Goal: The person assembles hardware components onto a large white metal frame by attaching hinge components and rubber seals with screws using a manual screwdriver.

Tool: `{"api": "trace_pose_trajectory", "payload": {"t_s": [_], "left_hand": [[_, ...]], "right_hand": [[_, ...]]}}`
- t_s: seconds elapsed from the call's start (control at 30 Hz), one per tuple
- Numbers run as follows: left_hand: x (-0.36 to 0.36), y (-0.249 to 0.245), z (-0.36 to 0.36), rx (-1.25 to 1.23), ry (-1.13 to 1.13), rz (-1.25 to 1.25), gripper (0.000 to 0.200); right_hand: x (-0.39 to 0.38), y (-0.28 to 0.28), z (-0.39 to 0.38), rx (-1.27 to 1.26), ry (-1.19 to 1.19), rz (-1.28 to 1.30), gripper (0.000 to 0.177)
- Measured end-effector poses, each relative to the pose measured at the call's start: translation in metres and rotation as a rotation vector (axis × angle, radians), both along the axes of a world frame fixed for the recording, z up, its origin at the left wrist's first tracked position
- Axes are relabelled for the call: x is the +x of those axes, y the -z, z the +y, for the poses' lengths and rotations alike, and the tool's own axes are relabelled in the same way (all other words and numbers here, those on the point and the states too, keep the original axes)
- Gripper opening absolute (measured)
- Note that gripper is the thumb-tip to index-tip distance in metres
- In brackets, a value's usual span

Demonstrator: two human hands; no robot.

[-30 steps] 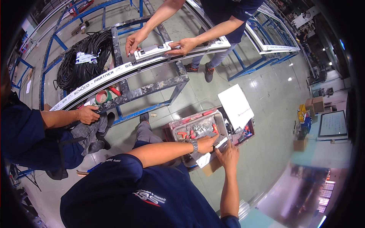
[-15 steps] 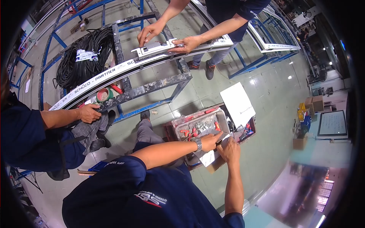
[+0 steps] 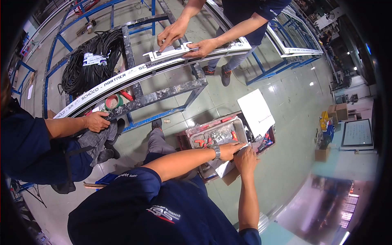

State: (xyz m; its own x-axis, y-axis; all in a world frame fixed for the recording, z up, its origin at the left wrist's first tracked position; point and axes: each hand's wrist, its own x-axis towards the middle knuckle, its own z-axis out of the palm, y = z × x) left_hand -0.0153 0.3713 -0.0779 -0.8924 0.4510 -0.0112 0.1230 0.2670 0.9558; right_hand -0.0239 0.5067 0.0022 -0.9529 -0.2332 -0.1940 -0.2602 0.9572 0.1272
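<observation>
My left hand (image 3: 230, 151), with a metal watch at its wrist, is closed beside my right hand (image 3: 246, 161), whose fingers are bent inward. A white sheet (image 3: 223, 168) shows below and between the two hands, and part of it is hidden by them. Both hands are over the near right edge of a grey tray (image 3: 244, 131). Inside the tray lie small metal parts and red-handled tools (image 3: 199, 142).
A white board (image 3: 256, 112) leans over the tool box. Ahead, another person's hands (image 3: 173, 33) work at a white bracket (image 3: 167, 52) on a long white profile (image 3: 104, 84). At left, a person's hand (image 3: 97, 121) rests by the blue frame (image 3: 175, 109). Black cable coils (image 3: 94, 73) lie there.
My left hand has drawn in toward my right hand, its pointing finger now folded down. The other person's hand has shifted right along the bracket.
</observation>
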Motion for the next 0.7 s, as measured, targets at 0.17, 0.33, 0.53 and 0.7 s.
{"api": "trace_pose_trajectory", "payload": {"t_s": [0.17,0.33,0.53,0.7], "left_hand": [[-0.002,-0.004,0.001,0.021,0.037,-0.027,0.093],[0.0,-0.008,0.003,0.022,0.025,-0.028,0.093],[0.003,-0.016,0.005,-0.01,-0.049,-0.064,0.088],[0.005,0.005,0.013,-0.032,-0.072,-0.023,0.087]], "right_hand": [[0.003,0.012,-0.005,0.097,-0.051,0.113,0.038],[0.004,0.011,-0.002,0.162,-0.097,0.114,0.034],[0.003,-0.001,-0.005,0.128,-0.1,0.084,0.038],[-0.004,0.004,-0.005,0.177,-0.108,0.035,0.034]]}}
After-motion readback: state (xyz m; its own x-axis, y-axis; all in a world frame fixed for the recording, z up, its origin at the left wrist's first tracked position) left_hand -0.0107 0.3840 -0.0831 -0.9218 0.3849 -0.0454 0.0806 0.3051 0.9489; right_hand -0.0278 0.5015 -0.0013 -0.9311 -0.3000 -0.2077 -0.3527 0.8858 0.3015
